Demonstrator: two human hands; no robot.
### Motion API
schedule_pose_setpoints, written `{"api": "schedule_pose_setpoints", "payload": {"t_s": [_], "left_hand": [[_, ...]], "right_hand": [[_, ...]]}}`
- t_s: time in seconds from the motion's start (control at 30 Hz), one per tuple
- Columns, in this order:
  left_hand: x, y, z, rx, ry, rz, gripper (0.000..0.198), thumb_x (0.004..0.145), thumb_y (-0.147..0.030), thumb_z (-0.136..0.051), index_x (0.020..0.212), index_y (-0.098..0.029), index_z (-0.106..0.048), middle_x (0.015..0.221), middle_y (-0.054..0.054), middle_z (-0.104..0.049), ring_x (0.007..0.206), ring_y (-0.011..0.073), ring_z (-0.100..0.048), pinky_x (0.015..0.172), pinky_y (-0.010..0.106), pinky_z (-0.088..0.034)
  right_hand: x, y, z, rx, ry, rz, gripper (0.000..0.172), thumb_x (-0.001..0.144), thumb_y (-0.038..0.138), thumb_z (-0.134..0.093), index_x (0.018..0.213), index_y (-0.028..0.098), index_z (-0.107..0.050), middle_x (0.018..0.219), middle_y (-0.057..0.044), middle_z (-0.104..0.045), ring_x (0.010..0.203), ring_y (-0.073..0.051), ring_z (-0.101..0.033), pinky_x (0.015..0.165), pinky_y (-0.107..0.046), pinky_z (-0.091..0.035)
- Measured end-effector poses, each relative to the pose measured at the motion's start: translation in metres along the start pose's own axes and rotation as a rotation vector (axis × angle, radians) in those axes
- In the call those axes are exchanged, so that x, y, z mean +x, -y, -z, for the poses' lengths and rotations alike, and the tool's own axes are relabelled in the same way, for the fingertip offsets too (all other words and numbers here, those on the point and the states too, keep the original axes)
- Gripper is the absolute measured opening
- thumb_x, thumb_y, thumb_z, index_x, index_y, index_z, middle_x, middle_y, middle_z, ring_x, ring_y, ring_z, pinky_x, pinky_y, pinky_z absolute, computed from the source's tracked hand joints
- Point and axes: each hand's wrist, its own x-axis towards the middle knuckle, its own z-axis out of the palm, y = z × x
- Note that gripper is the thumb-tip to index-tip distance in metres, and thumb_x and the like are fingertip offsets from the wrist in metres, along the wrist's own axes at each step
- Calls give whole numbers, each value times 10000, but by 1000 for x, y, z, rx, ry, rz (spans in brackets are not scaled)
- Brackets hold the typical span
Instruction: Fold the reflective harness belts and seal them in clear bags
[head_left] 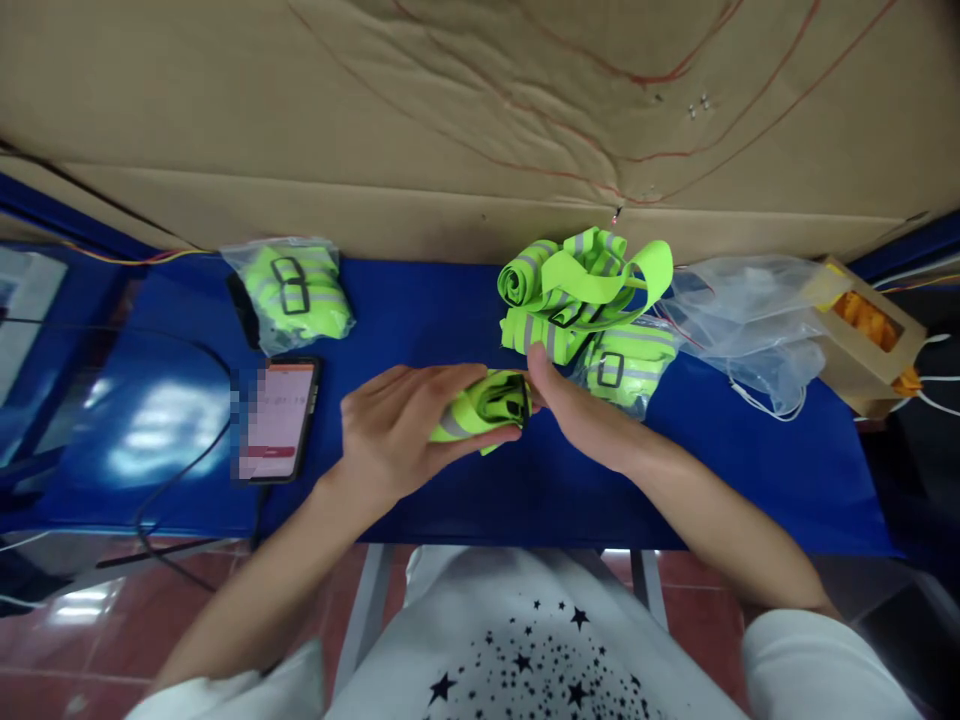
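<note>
A rolled-up neon yellow-green reflective belt (469,412) with grey stripes and a black buckle is in my left hand (397,425). The fingers and thumb of that hand clasp the roll above and below, and its coiled end faces right. At this end is my right hand (581,405), its thumb raised and its other fingers mostly hidden beside the buckle. Whether they grip the belt cannot be made out. Just beyond my right hand lies a pile of similar belts (581,275), partly rolled, with one loose loop. A bagged belt (634,360) lies in front of the pile.
Another bagged belt (300,290) lies at the back left of the blue table (450,510), with a phone (281,420) nearer me. Clear plastic bags (750,310) and a cardboard box (870,340) stand right. A cardboard panel (375,120) rises behind. A black cable (187,465) crosses the left side.
</note>
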Motion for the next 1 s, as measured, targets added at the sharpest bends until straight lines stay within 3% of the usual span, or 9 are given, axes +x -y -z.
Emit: {"api": "schedule_pose_setpoints", "payload": {"t_s": [0.1,0.17,0.3,0.37,0.57,0.77,0.87,0.93,1.0], "left_hand": [[-16,-14,-11,-208,-1,501,345,880,-478,-776,1060,-189,-719,927,19,-804,737,154,-747,671,237,-550],[-28,-25,-25,-343,-16,715,289,881,-432,-768,1035,-190,-736,901,5,-791,725,136,-724,661,215,-542],[-52,-45,-52,-643,-38,962,267,920,-412,-710,1056,-184,-722,908,14,-756,750,121,-684,673,198,-529],[-60,-53,-59,-802,1,1056,309,958,-450,-648,1104,-181,-691,883,16,-723,717,116,-653,639,197,-516],[-63,-62,-62,-898,71,1067,496,788,-369,-829,1196,-187,-615,1028,46,-733,862,158,-704,739,232,-559],[-77,-57,-57,-778,138,1013,416,785,-310,-832,1144,-200,-653,1040,38,-745,883,160,-719,777,245,-569],[-86,-55,-55,-715,108,1018,386,788,-319,-831,1117,-201,-667,1025,34,-743,872,159,-719,777,247,-574],[-89,-52,-52,-683,62,1099,399,795,-349,-823,1122,-193,-658,983,33,-737,819,158,-716,726,244,-576],[-89,-48,-50,-675,21,1196,427,793,-379,-818,1130,-185,-641,930,26,-724,758,153,-704,666,236,-570]], "right_hand": [[-15,-13,-14,-159,-33,132,575,1007,717,-422,1191,244,-692,1220,-71,-712,1258,-267,-622,1119,-457,-487],[-23,-26,-30,-182,-201,166,551,969,642,-584,1323,220,-604,1368,-104,-651,1318,-271,-591,1121,-444,-493],[-33,-54,-51,-144,-359,24,406,992,502,-612,1262,200,-576,1090,-78,-759,931,-215,-745,784,-322,-597],[-37,-64,-52,-193,-376,3,357,1008,458,-591,1246,194,-561,1049,-79,-771,886,-220,-757,743,-315,-592],[-42,-78,-47,-240,-339,4,336,1045,380,-507,1322,200,-443,1092,-104,-750,921,-225,-753,792,-353,-612],[-48,-76,-42,-48,-82,-24,581,1092,504,-380,1599,253,-244,1648,-121,-406,1506,-198,-453,1218,-408,-448],[-57,-67,-30,-227,-13,-1,579,1092,482,-401,1614,245,-329,1579,-102,-520,1444,-215,-537,1181,-414,-488],[-64,-59,-10,-456,-231,65,417,1084,428,-452,1440,257,-585,1354,-70,-707,1225,-214,-696,1071,-396,-560],[-67,-54,24,-675,-695,142,317,1073,407,-484,1217,256,-722,1181,-56,-766,1106,-220,-727,1004,-395,-573]]}}
